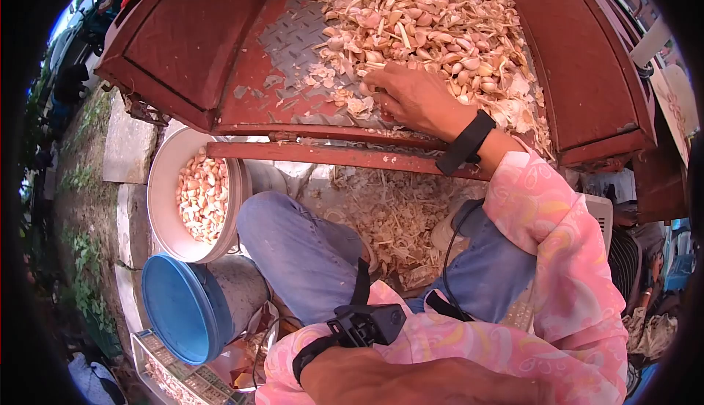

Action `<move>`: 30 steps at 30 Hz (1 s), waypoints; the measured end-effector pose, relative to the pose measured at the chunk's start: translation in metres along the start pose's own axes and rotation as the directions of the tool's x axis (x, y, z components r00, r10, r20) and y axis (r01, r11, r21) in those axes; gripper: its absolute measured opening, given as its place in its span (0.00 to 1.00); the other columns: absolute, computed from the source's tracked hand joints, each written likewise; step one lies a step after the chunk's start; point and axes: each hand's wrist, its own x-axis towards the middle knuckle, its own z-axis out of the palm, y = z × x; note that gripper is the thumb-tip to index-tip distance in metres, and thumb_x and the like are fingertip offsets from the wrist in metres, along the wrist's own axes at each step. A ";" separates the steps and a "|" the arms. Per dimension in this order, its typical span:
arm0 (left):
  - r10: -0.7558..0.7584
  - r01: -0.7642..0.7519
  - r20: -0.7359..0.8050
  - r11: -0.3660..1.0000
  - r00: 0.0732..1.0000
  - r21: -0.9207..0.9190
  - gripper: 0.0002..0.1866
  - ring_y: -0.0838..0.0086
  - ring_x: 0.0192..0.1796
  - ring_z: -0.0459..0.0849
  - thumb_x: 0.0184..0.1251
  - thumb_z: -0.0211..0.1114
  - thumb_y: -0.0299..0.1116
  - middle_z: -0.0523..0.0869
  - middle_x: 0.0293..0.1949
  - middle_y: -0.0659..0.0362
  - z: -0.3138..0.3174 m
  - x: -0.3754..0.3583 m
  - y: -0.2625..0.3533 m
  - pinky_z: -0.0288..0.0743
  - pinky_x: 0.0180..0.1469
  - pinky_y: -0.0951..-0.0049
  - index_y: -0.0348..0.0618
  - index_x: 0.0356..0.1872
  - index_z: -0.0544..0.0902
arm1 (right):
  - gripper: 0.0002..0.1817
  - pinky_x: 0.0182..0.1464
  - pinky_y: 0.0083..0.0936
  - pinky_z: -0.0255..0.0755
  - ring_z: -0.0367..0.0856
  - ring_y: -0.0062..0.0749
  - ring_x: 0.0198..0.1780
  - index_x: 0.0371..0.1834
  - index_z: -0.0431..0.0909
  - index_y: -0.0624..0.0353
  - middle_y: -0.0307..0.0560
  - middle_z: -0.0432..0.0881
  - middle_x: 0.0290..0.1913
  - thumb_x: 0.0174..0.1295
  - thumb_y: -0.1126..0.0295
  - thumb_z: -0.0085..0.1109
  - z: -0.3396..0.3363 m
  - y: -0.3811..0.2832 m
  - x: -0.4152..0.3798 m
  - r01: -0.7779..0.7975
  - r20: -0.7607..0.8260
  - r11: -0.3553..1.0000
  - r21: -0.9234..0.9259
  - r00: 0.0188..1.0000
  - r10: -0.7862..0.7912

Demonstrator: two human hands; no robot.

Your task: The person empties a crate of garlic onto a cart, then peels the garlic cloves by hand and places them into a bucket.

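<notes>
My right hand point(411, 95) is at the lower left edge of a heap of garlic cloves and skins point(433, 31) on the red metal cart bed. Its fingers are curled together; what they hold, if anything, is hidden. A black strap circles that wrist. My left hand point(440, 381) lies across my body at the bottom edge, its fingers not distinguishable. A black device point(370, 324) sits by its strapped wrist. Loose skins lie near my right fingers.
A white bucket point(163, 207) holding cloves point(203, 199) stands left of my knee, with a blue-lidded bucket point(172, 309) below it. The cart's red rail point(352, 157) crosses before me. Skins and stalks point(403, 236) litter the ground between my legs.
</notes>
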 end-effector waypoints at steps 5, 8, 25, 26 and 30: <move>-0.074 0.075 -0.060 0.997 0.995 0.001 0.11 0.66 0.36 0.79 0.62 0.55 0.17 0.77 0.37 0.51 0.005 -0.006 0.011 0.73 0.34 0.77 0.28 0.46 0.78 | 0.13 0.39 0.41 0.72 0.77 0.51 0.39 0.46 0.72 0.55 0.54 0.73 0.39 0.60 0.65 0.52 0.007 -0.005 0.009 -0.009 0.113 0.997 -0.079 0.993 0.018; -0.003 0.007 -0.064 0.998 0.998 0.059 0.11 0.68 0.35 0.79 0.64 0.54 0.19 0.77 0.38 0.52 0.003 -0.006 0.015 0.73 0.34 0.77 0.29 0.45 0.78 | 0.11 0.39 0.41 0.70 0.77 0.50 0.39 0.42 0.71 0.56 0.52 0.73 0.38 0.59 0.65 0.52 -0.005 -0.004 0.007 0.035 0.159 0.999 0.004 0.987 -0.035; 0.738 0.684 -0.273 -0.331 0.617 0.650 0.17 0.73 0.49 0.77 0.69 0.53 0.32 0.79 0.44 0.56 -0.153 -0.089 0.157 0.68 0.53 0.75 0.32 0.53 0.74 | 0.13 0.40 0.42 0.67 0.76 0.51 0.38 0.41 0.68 0.62 0.54 0.76 0.32 0.53 0.71 0.56 -0.021 0.016 -0.017 -0.061 0.198 0.990 0.124 0.979 0.035; 0.724 0.676 -0.362 -0.192 0.587 0.711 0.17 0.72 0.52 0.76 0.68 0.54 0.31 0.79 0.45 0.56 -0.150 -0.077 0.139 0.67 0.56 0.74 0.31 0.53 0.74 | 0.14 0.39 0.40 0.68 0.77 0.49 0.38 0.42 0.68 0.61 0.53 0.76 0.33 0.53 0.72 0.57 -0.025 0.013 -0.018 -0.017 0.159 0.986 0.167 0.987 -0.010; 0.280 0.572 -0.680 0.382 0.677 0.726 0.21 0.76 0.43 0.81 0.68 0.55 0.39 0.79 0.49 0.52 -0.162 -0.009 0.051 0.72 0.41 0.81 0.33 0.55 0.73 | 0.16 0.36 0.34 0.71 0.78 0.45 0.37 0.47 0.69 0.60 0.50 0.76 0.35 0.54 0.72 0.57 -0.037 -0.010 -0.022 0.144 0.065 0.937 0.319 0.983 -0.173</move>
